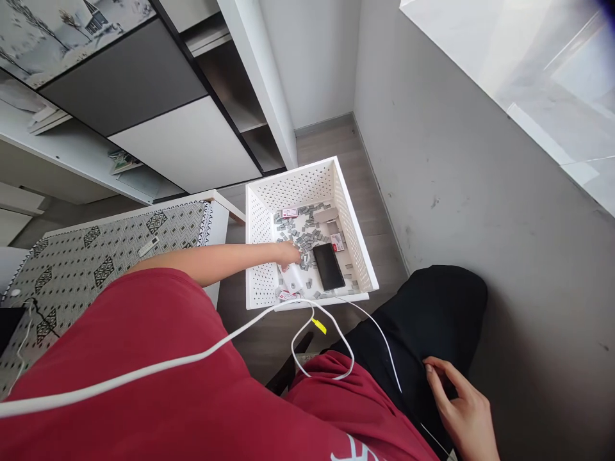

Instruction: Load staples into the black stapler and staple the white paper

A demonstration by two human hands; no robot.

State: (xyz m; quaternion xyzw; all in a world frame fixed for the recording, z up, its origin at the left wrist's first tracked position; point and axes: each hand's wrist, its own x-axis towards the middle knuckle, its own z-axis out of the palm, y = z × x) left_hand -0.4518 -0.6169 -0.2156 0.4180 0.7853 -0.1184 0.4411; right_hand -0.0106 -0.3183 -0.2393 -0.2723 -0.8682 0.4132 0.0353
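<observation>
My left hand (288,254) reaches into a white perforated basket (355,237). Its fingers are curled downward among many small grey pieces (310,238) that look like staple strips; whatever they pinch is too small to make out. Just below this hand lies a white object (293,279), partly covered by it. To its right rests a black phone (329,267), flat on the basket's floor. Small red-and-white boxes (289,212) lie about inside, along with a plain pinkish-grey box (325,215). My right hand (464,410) rests on my dark trouser leg, thumb and forefinger tips together, nothing visible between them.
A white cable (144,371) with a yellow tag (318,326) loops across my shirt in front of the basket. At the left stands a low table with a patterned cloth (125,246) bearing a white remote-like object (148,246). A grey wall (413,160) rises on the right.
</observation>
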